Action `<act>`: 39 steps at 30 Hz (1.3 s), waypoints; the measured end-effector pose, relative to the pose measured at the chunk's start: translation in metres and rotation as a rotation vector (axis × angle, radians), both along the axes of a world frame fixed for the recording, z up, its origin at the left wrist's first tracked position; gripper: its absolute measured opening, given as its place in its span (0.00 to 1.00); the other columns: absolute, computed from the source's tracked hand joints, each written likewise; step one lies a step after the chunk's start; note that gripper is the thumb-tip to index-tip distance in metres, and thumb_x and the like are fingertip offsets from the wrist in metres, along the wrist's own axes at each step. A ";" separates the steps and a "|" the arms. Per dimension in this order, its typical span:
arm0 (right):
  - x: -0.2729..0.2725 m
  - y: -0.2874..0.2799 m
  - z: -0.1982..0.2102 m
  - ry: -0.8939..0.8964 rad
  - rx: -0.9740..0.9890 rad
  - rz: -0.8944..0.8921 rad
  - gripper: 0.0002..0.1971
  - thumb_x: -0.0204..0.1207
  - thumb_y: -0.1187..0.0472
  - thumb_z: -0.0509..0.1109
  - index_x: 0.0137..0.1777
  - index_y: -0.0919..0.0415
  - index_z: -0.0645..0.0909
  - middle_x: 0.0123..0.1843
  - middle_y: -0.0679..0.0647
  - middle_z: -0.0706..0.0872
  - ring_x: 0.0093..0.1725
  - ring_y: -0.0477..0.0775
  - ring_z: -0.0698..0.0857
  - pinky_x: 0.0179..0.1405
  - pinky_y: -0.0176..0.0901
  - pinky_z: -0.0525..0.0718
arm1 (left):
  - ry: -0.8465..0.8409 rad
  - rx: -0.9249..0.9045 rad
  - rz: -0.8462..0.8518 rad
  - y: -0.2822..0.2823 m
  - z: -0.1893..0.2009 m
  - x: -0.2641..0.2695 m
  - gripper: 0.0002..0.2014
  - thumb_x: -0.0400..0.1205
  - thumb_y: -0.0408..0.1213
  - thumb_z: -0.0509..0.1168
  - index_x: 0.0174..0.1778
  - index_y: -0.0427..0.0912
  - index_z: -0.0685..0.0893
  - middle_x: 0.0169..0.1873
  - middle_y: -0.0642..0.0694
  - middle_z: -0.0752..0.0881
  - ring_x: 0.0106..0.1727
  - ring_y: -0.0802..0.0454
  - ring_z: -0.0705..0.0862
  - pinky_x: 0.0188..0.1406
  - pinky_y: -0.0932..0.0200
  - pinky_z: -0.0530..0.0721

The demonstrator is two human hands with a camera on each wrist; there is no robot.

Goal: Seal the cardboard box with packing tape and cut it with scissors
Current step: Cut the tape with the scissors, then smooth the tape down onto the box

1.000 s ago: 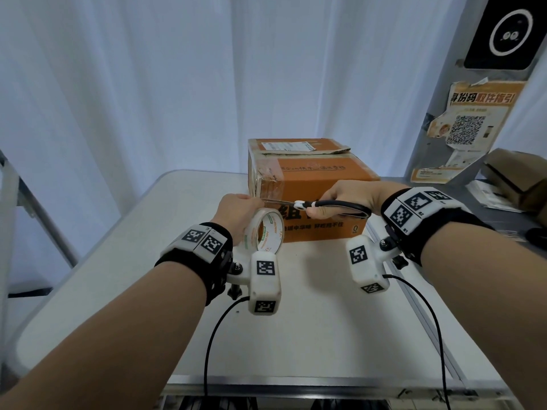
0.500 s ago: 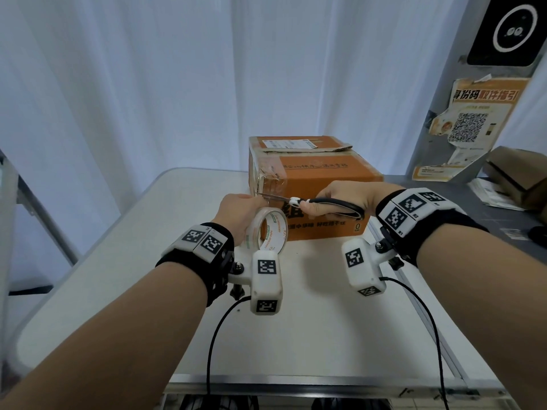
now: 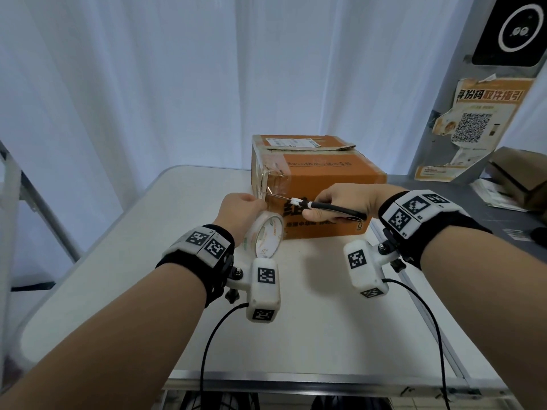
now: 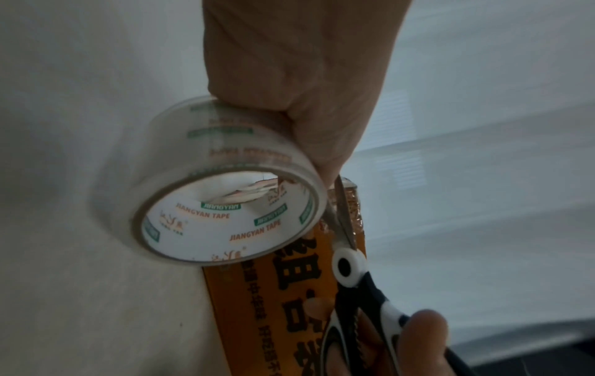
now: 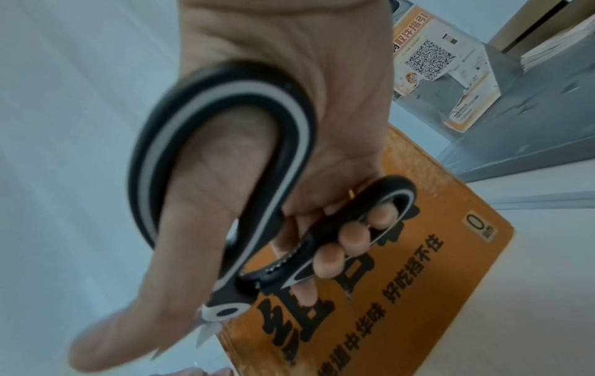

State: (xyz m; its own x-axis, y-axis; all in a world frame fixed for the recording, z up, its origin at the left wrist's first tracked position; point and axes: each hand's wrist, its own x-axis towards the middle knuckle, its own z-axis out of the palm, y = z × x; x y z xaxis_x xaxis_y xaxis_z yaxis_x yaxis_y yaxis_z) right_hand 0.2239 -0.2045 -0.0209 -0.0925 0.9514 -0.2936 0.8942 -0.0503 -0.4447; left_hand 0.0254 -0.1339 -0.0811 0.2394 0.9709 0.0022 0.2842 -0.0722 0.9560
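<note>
An orange cardboard box (image 3: 319,176) stands on the white table (image 3: 296,321), with clear tape running over its top and front left corner. My left hand (image 3: 241,213) grips a roll of clear packing tape (image 3: 266,235) just in front of that corner; the roll (image 4: 225,203) shows printed lettering inside its core. My right hand (image 3: 346,202) holds black-and-white scissors (image 3: 325,206), thumb and fingers through the handles (image 5: 225,152). The blades (image 4: 341,216) point left and sit at the stretch of tape between roll and box (image 4: 289,305).
White curtains hang behind the table. A grey surface on the right carries a brown package (image 3: 521,170) and papers. An orange QR poster (image 3: 473,128) is stuck on a grey panel. A metal frame (image 3: 17,202) stands at the left. Wrist cables trail over the near table edge.
Both hands have shifted slightly left and toward the box's front left corner. The scissor blades now reach the tape beside my left hand.
</note>
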 end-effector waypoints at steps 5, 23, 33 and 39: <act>0.014 -0.010 -0.003 -0.053 0.043 -0.062 0.26 0.64 0.36 0.73 0.58 0.49 0.76 0.53 0.47 0.82 0.54 0.51 0.81 0.57 0.46 0.78 | 0.367 0.354 -0.060 0.002 0.007 -0.012 0.08 0.78 0.35 0.63 0.42 0.36 0.86 0.40 0.44 0.87 0.42 0.49 0.81 0.38 0.59 0.77; 0.020 -0.054 -0.086 -0.183 0.071 -0.155 0.24 0.69 0.61 0.75 0.63 0.58 0.71 0.53 0.51 0.77 0.51 0.54 0.77 0.48 0.43 0.76 | 0.852 0.529 -0.354 -0.031 -0.031 -0.012 0.08 0.77 0.28 0.61 0.44 0.47 0.76 0.57 0.49 0.75 0.47 0.48 0.78 0.54 0.45 0.80; -0.005 -0.031 -0.058 -0.172 0.572 -0.234 0.04 0.75 0.55 0.67 0.44 0.53 0.80 0.46 0.48 0.82 0.48 0.51 0.81 0.49 0.46 0.82 | 0.965 0.573 -0.454 -0.033 -0.030 -0.010 0.14 0.78 0.34 0.66 0.59 0.39 0.77 0.60 0.46 0.72 0.44 0.49 0.76 0.48 0.51 0.81; -0.031 0.008 -0.039 -0.317 0.769 -0.178 0.29 0.75 0.51 0.68 0.76 0.54 0.67 0.80 0.56 0.66 0.80 0.58 0.62 0.81 0.58 0.54 | 0.949 0.534 -0.472 -0.026 -0.023 -0.013 0.26 0.77 0.42 0.71 0.65 0.37 0.70 0.58 0.44 0.75 0.55 0.43 0.81 0.55 0.49 0.81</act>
